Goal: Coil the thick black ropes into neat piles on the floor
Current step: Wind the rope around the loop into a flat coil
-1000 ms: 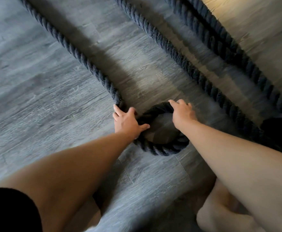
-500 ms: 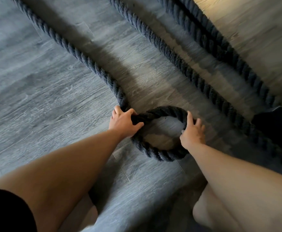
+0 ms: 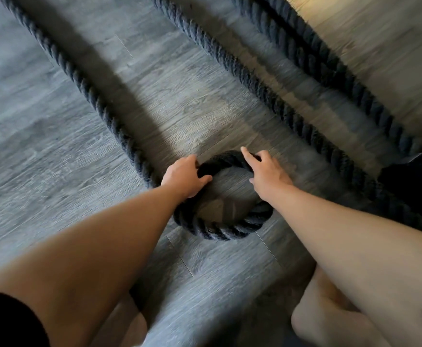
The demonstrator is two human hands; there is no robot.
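Grey wood-plank floor, black ropes across

Blk sleeve, L arm.

Both bare forearms reach forward and down, converging toward the middle. The left hand is palm down, its fingers curled over the rope and its thumb hooked on the near side. The right hand lies just beside it on the same loop, index finger stretched forward, the other fingers bent over the rope, thumb pointing inward. Both wrists are nearly straight. A bare knee shows under the right arm.
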